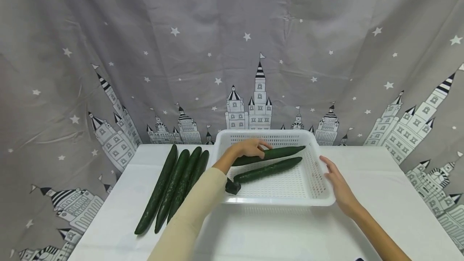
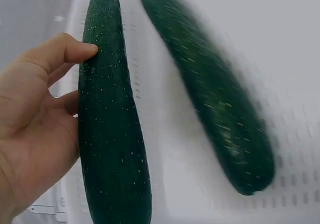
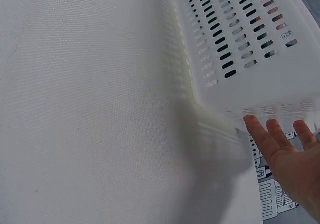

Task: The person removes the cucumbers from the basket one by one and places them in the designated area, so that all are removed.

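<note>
Over the white plastic basket (image 1: 275, 201), my left hand (image 1: 250, 148) pinches a dark green cucumber (image 2: 112, 114) between thumb and fingers. A second cucumber (image 1: 268, 170) lies on the perforated basket floor, in front of the held one. My right hand (image 1: 338, 184) is at the basket's right side, its extended fingers (image 3: 260, 131) touching the outer wall near the corner. Part of the held cucumber is hidden behind my left hand in the head view.
Left of the basket, several cucumbers (image 1: 157, 192) lie side by side on the white table (image 1: 268, 233). A grey curtain (image 1: 232, 23) printed with castles and stars hangs behind. Below my left wrist, a small black object (image 1: 233, 187) overlaps the basket's front left corner.
</note>
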`<state>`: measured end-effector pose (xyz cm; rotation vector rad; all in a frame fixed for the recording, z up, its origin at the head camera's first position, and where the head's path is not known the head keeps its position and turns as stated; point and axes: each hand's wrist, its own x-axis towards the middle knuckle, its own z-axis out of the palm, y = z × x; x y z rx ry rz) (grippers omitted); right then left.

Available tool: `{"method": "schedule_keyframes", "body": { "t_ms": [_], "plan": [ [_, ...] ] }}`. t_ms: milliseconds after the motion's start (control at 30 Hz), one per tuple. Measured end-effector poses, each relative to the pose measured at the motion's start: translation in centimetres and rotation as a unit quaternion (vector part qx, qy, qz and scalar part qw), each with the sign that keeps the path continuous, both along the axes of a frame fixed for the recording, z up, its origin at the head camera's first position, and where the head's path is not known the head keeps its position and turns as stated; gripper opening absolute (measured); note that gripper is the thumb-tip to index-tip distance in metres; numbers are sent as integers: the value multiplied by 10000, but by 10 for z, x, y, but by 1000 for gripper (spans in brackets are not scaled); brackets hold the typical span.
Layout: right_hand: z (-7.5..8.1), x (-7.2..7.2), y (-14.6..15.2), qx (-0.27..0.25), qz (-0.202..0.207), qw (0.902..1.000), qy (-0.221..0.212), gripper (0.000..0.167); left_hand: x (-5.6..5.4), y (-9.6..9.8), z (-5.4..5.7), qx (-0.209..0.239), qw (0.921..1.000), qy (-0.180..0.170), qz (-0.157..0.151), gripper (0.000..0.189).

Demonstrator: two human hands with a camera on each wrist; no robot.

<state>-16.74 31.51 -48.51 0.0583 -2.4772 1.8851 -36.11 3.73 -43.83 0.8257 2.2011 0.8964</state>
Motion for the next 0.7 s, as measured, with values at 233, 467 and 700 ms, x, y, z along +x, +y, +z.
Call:
{"method": "schedule_keyframes", "body": {
  "t_ms": [233, 467, 700],
  "plan": [
    [1, 2, 1, -21, 26, 10000, -5, 57, 4, -2, 31, 589, 9976, 253, -251, 47],
    [1, 2, 1, -28, 52, 10000, 10, 57, 16, -15, 65, 1108, 9919, 596, -192, 50],
    [2, 2, -1, -28, 85, 10000, 19, 57, 33, -47, 89, 1533, 9827, 1009, 256, 52]
  ]
}}
